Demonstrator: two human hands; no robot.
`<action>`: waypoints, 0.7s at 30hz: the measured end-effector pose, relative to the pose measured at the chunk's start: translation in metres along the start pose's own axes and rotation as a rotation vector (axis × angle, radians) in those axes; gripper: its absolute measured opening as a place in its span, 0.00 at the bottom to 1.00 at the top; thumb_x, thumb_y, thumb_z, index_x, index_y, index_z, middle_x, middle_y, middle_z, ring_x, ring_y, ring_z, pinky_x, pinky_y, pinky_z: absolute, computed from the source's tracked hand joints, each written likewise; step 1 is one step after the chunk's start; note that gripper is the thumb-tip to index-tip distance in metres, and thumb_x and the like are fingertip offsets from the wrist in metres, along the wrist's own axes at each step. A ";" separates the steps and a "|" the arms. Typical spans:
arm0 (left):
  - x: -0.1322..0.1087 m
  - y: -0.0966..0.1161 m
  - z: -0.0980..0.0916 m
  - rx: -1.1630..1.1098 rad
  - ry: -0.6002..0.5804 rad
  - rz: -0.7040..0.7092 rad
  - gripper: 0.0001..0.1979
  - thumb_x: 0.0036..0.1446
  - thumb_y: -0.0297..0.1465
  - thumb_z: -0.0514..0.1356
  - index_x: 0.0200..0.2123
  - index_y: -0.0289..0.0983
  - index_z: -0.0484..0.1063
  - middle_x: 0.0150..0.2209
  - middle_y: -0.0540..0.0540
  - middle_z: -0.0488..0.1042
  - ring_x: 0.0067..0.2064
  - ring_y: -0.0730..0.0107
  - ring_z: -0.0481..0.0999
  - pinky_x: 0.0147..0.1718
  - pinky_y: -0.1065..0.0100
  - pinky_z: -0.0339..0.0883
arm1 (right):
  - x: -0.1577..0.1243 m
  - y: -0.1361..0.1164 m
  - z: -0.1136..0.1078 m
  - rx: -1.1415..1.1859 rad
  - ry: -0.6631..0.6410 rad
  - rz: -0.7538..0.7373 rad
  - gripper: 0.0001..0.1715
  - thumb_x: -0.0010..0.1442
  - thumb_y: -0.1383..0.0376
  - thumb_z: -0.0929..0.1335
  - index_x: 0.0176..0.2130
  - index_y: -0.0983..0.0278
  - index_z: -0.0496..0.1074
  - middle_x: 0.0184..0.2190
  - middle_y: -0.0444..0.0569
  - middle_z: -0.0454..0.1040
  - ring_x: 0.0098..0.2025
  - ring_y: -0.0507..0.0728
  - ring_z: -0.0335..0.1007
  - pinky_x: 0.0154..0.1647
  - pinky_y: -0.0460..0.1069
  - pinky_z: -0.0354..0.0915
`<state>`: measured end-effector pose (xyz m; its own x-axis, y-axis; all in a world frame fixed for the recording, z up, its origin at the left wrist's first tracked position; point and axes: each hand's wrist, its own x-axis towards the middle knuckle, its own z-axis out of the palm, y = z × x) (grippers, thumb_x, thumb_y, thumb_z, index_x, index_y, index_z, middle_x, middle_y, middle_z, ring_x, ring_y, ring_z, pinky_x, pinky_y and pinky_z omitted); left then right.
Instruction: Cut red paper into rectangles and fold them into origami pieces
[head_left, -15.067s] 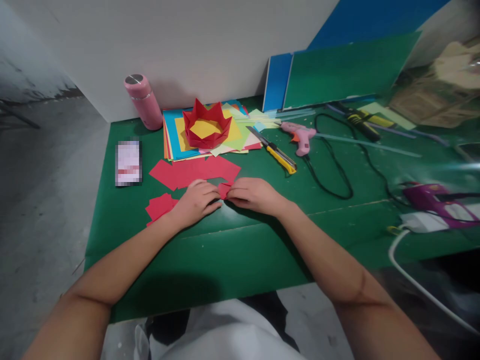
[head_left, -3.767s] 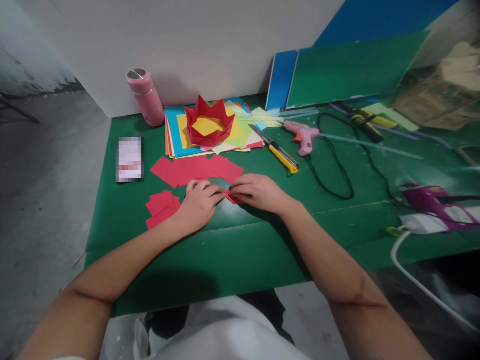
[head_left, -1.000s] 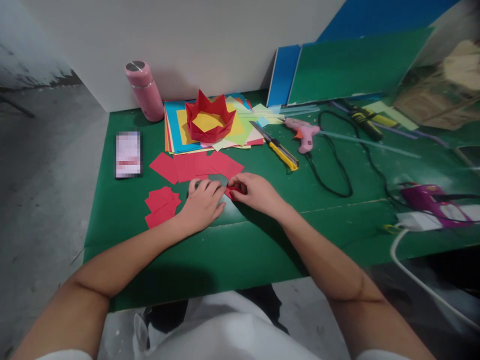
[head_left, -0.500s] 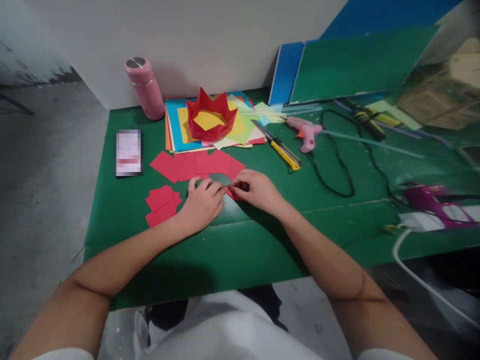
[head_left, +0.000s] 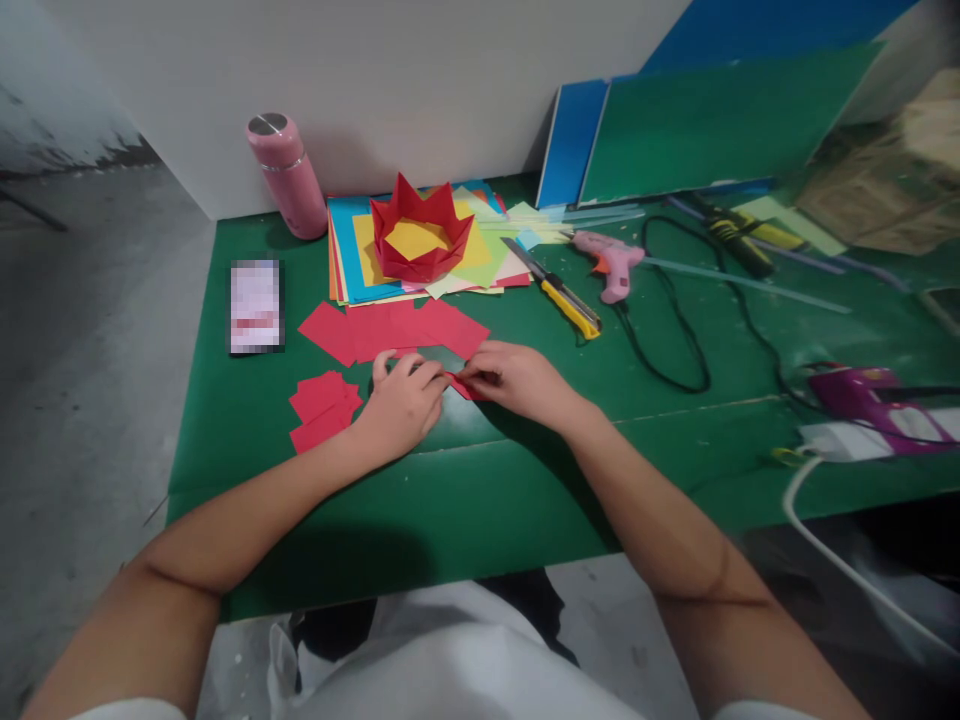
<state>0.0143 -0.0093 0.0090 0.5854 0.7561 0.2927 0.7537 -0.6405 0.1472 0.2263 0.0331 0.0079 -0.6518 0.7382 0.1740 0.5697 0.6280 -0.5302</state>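
Observation:
Between my two hands, low over the table, is a small folded piece of red paper point(head_left: 466, 389), partly hidden by fingers. My right hand point(head_left: 517, 380) pinches its upper edge between thumb and forefinger. My left hand point(head_left: 406, 400) has its fingertips closed on the paper's left end. A row of red paper sheets point(head_left: 382, 328) lies just beyond the hands, overlapping. Left of my left wrist rests a loose pile of smaller red paper pieces point(head_left: 322, 408). Farther back, a red folded paper ring with pointed tips point(head_left: 424, 262) sits on a stack of coloured paper point(head_left: 352, 260).
On the green table point(head_left: 510, 520) stand a pink bottle point(head_left: 289, 185) and a blurred-out flat object point(head_left: 255, 307). Right of the stack lie a yellow utility knife point(head_left: 566, 305) with its blade out and a pink glue gun point(head_left: 613, 265) with its cord. A power strip point(head_left: 862, 410) sits at right.
The right fingers have shifted slightly on the red paper, and more of its lower part shows. Both hands otherwise stay at nearly the same spot.

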 end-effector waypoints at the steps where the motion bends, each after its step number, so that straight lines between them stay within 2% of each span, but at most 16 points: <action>1: 0.000 0.000 0.000 -0.001 0.001 -0.002 0.12 0.64 0.28 0.53 0.47 0.38 0.74 0.46 0.43 0.76 0.48 0.57 0.69 0.53 0.48 0.51 | 0.000 0.000 0.000 -0.003 0.002 0.003 0.09 0.62 0.67 0.66 0.34 0.63 0.76 0.31 0.49 0.75 0.35 0.54 0.70 0.34 0.46 0.61; 7: 0.000 -0.001 0.000 -0.012 -0.008 0.022 0.14 0.64 0.26 0.52 0.48 0.38 0.73 0.50 0.44 0.75 0.49 0.58 0.69 0.53 0.49 0.51 | 0.000 -0.001 -0.001 -0.010 -0.014 0.007 0.08 0.61 0.68 0.65 0.33 0.64 0.75 0.31 0.49 0.73 0.34 0.53 0.68 0.33 0.46 0.60; 15: 0.001 -0.002 -0.001 -0.019 -0.017 0.042 0.13 0.64 0.25 0.52 0.48 0.37 0.73 0.49 0.46 0.76 0.49 0.59 0.69 0.53 0.52 0.51 | 0.001 -0.002 -0.003 -0.035 -0.057 -0.032 0.12 0.64 0.67 0.63 0.32 0.64 0.75 0.31 0.49 0.73 0.35 0.53 0.68 0.33 0.46 0.59; 21: 0.000 0.000 -0.001 0.014 -0.028 0.018 0.14 0.64 0.26 0.52 0.49 0.38 0.73 0.50 0.44 0.76 0.49 0.57 0.68 0.53 0.49 0.50 | 0.002 -0.001 -0.004 -0.071 -0.074 -0.055 0.13 0.65 0.67 0.63 0.33 0.65 0.75 0.31 0.50 0.72 0.33 0.53 0.68 0.33 0.47 0.58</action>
<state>0.0139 -0.0100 0.0101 0.6069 0.7479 0.2687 0.7468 -0.6524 0.1293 0.2260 0.0345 0.0120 -0.7168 0.6834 0.1384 0.5643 0.6851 -0.4607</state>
